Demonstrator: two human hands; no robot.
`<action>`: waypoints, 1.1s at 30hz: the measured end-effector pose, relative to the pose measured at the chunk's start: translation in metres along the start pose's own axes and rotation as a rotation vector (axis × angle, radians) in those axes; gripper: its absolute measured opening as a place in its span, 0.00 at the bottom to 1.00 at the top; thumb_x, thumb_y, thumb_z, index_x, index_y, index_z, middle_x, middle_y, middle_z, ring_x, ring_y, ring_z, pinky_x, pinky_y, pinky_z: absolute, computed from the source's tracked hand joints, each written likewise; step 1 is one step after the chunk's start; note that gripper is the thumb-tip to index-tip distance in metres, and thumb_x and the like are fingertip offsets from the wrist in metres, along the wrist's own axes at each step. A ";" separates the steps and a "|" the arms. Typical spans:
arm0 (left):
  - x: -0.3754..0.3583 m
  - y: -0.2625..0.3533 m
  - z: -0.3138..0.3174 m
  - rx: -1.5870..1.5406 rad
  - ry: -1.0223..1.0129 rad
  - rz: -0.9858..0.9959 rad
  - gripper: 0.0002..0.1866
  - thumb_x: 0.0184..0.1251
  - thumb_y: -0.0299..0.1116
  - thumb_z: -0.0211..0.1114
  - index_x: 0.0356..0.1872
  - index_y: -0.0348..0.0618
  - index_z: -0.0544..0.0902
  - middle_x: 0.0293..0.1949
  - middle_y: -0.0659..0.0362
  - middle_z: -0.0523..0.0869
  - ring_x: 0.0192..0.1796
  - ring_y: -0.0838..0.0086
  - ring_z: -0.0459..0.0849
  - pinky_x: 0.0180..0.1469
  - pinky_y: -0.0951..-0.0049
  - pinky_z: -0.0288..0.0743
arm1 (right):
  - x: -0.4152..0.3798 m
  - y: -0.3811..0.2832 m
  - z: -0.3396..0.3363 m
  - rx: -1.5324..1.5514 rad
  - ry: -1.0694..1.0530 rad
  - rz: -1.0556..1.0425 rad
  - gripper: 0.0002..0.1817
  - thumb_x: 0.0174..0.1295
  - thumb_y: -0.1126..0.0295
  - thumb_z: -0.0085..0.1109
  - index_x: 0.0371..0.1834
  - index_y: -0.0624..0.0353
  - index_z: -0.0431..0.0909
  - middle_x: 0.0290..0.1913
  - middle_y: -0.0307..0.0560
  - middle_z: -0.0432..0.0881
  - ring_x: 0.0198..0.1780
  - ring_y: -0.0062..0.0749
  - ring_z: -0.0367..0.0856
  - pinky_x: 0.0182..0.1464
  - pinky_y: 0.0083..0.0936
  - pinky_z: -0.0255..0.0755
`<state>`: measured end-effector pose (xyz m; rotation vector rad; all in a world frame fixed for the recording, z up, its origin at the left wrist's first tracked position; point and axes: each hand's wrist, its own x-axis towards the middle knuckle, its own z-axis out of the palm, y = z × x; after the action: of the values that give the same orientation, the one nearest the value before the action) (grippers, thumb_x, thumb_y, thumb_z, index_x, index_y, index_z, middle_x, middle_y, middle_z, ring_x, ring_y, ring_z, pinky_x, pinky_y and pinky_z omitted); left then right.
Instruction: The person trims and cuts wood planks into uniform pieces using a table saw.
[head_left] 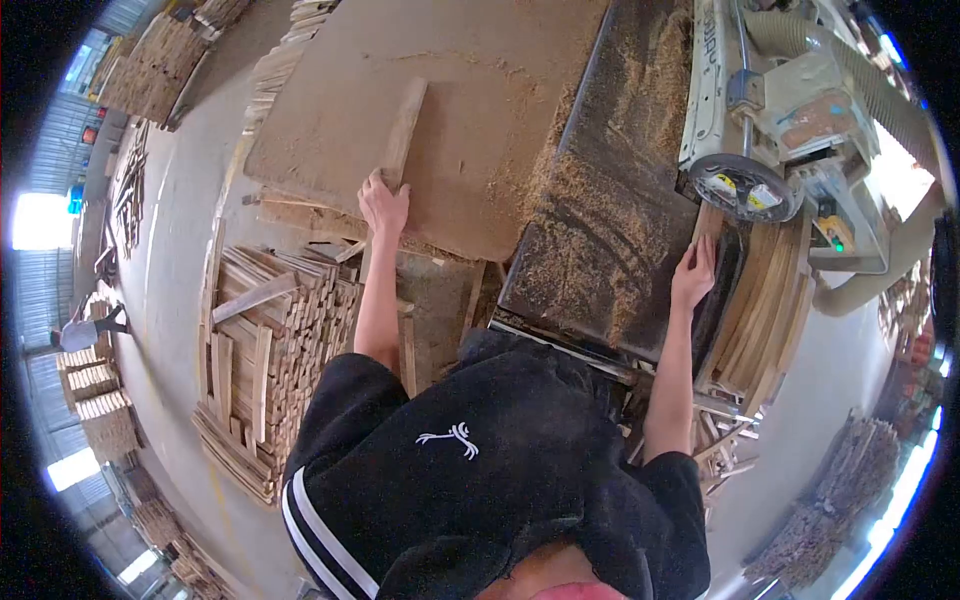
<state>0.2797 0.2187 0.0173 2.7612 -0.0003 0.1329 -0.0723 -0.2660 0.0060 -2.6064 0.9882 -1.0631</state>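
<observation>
My left hand (384,205) grips the near end of a narrow wooden plank (406,125), which lies on a brown, dusty board surface. At the machine, my right hand (695,272) has its fingers closed on the end of a short wooden strip (708,222). That strip reaches forward beside a round black wheel-like part (745,188) on the machine; its far end is hidden there. Sawdust covers the dark machine bed (590,240) left of my right hand.
A brown worktop (330,110) adjoins the machine bed. Stacked wood strips (765,300) stand right of it, and a large lumber pile (310,330) sits at lower left. A ribbed hose (850,60) runs over the machine. Another person (80,332) is far left.
</observation>
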 end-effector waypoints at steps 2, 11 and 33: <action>0.011 -0.017 0.022 -0.023 0.123 0.080 0.34 0.60 0.43 0.81 0.64 0.36 0.82 0.62 0.43 0.86 0.65 0.50 0.83 0.67 0.55 0.77 | 0.011 0.011 0.014 -0.030 -0.037 -0.002 0.14 0.76 0.73 0.60 0.58 0.69 0.87 0.63 0.59 0.87 0.66 0.55 0.85 0.69 0.43 0.79; -0.048 0.061 0.007 -1.746 -0.879 -0.438 0.17 0.81 0.40 0.58 0.49 0.37 0.90 0.38 0.59 0.92 0.37 0.73 0.90 0.40 0.71 0.83 | 0.023 -0.198 -0.053 0.632 -0.851 0.265 0.23 0.79 0.55 0.61 0.69 0.57 0.81 0.69 0.56 0.83 0.66 0.44 0.86 0.66 0.38 0.80; -0.305 0.289 0.018 -1.008 -1.587 0.081 0.40 0.78 0.59 0.62 0.79 0.41 0.69 0.76 0.52 0.72 0.77 0.64 0.70 0.71 0.56 0.69 | -0.188 -0.104 -0.158 -0.180 -0.445 0.442 0.37 0.71 0.65 0.67 0.80 0.62 0.61 0.71 0.72 0.70 0.69 0.69 0.75 0.66 0.54 0.78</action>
<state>-0.0271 -0.0620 0.0786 1.2603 -0.4351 -1.5122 -0.2243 -0.0515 0.0544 -2.4109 1.4850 -0.2878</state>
